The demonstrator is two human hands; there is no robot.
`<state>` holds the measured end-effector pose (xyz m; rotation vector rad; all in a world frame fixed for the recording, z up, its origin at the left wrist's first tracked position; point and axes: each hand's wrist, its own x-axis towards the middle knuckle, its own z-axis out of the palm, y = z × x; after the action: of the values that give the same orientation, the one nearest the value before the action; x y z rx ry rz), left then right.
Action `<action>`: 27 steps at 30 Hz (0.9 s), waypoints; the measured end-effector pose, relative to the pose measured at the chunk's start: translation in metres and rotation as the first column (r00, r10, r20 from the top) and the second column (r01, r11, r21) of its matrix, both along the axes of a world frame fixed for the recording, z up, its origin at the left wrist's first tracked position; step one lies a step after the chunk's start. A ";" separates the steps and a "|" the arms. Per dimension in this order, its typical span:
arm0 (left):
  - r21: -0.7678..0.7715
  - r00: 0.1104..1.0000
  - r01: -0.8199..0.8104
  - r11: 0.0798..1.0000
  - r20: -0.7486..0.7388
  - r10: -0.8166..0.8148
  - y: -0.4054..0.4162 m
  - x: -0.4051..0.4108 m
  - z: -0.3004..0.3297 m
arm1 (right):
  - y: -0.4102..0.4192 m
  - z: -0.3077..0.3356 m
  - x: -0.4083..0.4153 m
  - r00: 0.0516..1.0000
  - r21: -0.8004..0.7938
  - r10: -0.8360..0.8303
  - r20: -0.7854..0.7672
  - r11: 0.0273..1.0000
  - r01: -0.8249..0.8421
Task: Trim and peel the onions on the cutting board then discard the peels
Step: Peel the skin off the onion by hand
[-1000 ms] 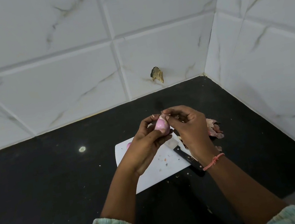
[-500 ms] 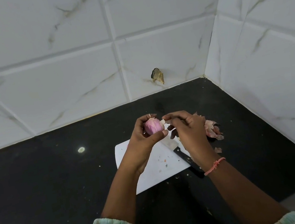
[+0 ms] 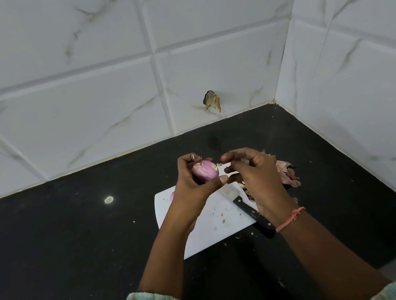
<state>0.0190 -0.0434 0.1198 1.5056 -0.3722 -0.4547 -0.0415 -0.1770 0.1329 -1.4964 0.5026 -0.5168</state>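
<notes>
My left hand (image 3: 192, 185) grips a small pink onion (image 3: 204, 172) above the white cutting board (image 3: 215, 223). Just to the right of it, my right hand (image 3: 254, 174) has curled fingers, and whether they pinch a strip of peel I cannot tell. A knife (image 3: 250, 212) with a black handle lies on the board's right side, partly under my right wrist. A pile of pink onion peels (image 3: 287, 173) sits on the black counter right of the board. Another pink onion (image 3: 172, 196) peeks out at the board's far left, mostly hidden by my left hand.
The black counter (image 3: 77, 250) runs into a corner of white marble tile walls (image 3: 101, 87) at the back and right. Small peel bits dot the board. A chipped spot (image 3: 212, 101) marks the back wall.
The onion has turned in my left hand and shows more of its pink side. My right hand has drawn slightly away to the right.
</notes>
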 end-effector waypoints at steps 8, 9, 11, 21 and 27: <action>0.041 0.997 -0.035 0.999 0.072 0.032 -0.001 0.001 -0.001 | 0.004 0.008 -0.002 0.986 -0.116 0.125 -0.113 0.984 -0.138; 0.033 0.996 -0.042 0.999 0.079 0.040 0.000 0.001 0.000 | 0.004 0.005 -0.002 0.988 -0.229 0.124 -0.097 0.963 -0.143; 0.015 0.995 -0.058 0.998 0.085 0.057 0.001 0.001 0.001 | 0.005 0.000 -0.003 0.990 -0.365 0.122 -0.075 0.920 -0.141; 0.015 0.999 -0.017 1.000 0.048 0.016 0.003 0.004 -0.002 | 0.006 0.000 -0.001 0.987 -0.440 0.137 -0.083 0.884 -0.160; -0.147 0.978 0.099 0.984 -0.169 -0.124 0.008 0.002 0.005 | -0.001 -0.002 0.001 0.994 -0.394 0.071 -0.082 0.914 -0.098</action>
<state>0.0215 -0.0357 0.1246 1.3033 -0.3420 -0.6350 -0.0401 -0.1778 0.1304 -1.9234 0.3955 -0.5230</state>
